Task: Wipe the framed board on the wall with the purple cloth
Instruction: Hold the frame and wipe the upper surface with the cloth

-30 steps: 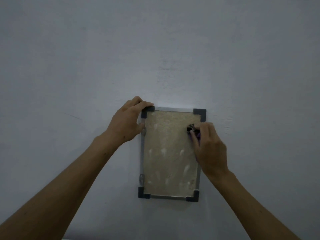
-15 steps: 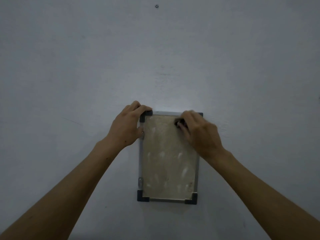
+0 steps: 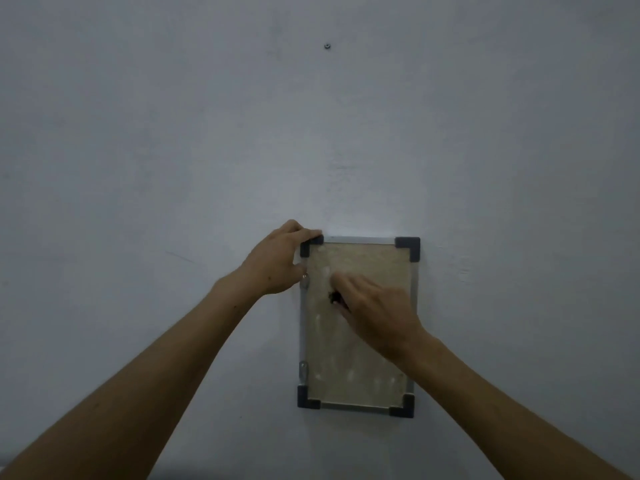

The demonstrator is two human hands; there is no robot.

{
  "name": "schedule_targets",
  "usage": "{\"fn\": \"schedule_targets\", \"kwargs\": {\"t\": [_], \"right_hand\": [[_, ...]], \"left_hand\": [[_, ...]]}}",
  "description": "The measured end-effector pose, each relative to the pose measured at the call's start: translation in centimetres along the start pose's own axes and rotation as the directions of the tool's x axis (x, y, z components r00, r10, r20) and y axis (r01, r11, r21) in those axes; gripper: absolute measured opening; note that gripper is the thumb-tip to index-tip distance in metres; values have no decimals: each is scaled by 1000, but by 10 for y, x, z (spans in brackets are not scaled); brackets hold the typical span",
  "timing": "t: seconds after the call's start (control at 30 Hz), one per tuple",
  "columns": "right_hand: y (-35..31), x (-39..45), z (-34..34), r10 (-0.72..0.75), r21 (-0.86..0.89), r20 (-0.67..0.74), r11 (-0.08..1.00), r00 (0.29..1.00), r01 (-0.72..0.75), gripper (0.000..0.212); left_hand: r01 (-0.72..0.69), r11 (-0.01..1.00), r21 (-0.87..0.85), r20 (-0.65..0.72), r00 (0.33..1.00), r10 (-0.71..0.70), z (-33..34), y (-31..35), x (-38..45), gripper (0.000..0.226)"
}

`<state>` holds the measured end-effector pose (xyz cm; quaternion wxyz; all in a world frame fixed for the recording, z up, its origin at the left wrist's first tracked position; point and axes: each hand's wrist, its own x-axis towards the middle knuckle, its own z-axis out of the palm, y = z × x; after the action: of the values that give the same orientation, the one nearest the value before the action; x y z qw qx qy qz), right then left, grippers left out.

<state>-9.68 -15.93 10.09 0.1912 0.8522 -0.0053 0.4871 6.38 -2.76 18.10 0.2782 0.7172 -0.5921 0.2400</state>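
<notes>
Pale grey wall (image 3: 173,150) w/ upright tan board in silver frame, dark corner caps (image 3: 360,362). Left hand (image 3: 277,261) grips frame's top-left corner. Right hand (image 3: 377,310) presses dark purple cloth (image 3: 334,298) mid-board, fingers extended flat over it. Small screw (image 3: 326,46) high above.

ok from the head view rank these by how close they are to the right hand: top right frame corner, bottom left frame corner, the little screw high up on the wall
From the right hand, on the board:
1. Top right frame corner, just above and to its right.
2. Bottom left frame corner, below and to its left, clearly farther.
3. Screw, high on the wall, by far the farthest.
</notes>
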Motion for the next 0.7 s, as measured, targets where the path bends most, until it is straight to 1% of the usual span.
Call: {"fn": "schedule_targets", "kwargs": {"t": [0.03,0.07,0.1,0.17,0.2,0.23,0.27,0.3,0.33,0.37,0.43,0.5,0.57,0.6,0.63,0.7], "right_hand": [[-4,-1,-1,81,57,-27,995,996,-79,28],[-8,2,-4,203,144,-65,971,977,-193,26],[-11,6,-8,343,242,-82,918,936,-316,25],[-12,15,-14,558,432,-62,763,828,-481,27],[-12,18,-16,627,513,-34,680,779,-525,29],[-12,21,-19,669,578,0,607,743,-546,30],[-14,23,-22,691,617,31,555,722,-558,30],[-16,23,-24,697,635,62,524,714,-567,29],[-18,24,-26,688,639,87,516,720,-571,28],[-20,24,-27,668,637,113,520,736,-570,28],[-26,24,-29,609,610,179,548,773,-573,34],[-31,26,-32,533,593,212,596,819,-541,44],[-37,27,-36,451,623,239,608,860,-492,43],[-39,28,-39,419,669,275,563,865,-485,38],[-40,29,-42,403,736,325,461,855,-497,30],[-37,32,-49,411,837,438,139,799,-530,21]], "left_hand": [[13,1000,10,36,999,-13,-3,2,-2,62],[24,1000,14,32,999,-24,-5,6,-6,62],[31,999,6,-14,999,-31,-6,10,-11,58],[63,997,-54,-150,986,-70,-4,21,-24,37],[103,983,-154,-140,982,-125,-1,28,-30,28],[177,929,-326,-43,979,-202,1,37,-34,27],[280,800,-530,118,959,-257,3,47,-38,34],[385,643,-662,262,923,-283,5,57,-41,42],[434,547,-716,326,900,-288,7,65,-41,49],[443,517,-733,333,895,-296,9,69,-40,53],[432,513,-742,307,899,-313,10,76,-36,55],[409,537,-738,254,905,-340,12,78,-33,52],[403,534,-743,212,899,-384,16,75,-31,50],[411,513,-754,200,887,-417,17,73,-30,50],[419,485,-768,194,873,-447,19,71,-29,50],[425,420,-802,209,858,-469,18,63,-32,45]]}}
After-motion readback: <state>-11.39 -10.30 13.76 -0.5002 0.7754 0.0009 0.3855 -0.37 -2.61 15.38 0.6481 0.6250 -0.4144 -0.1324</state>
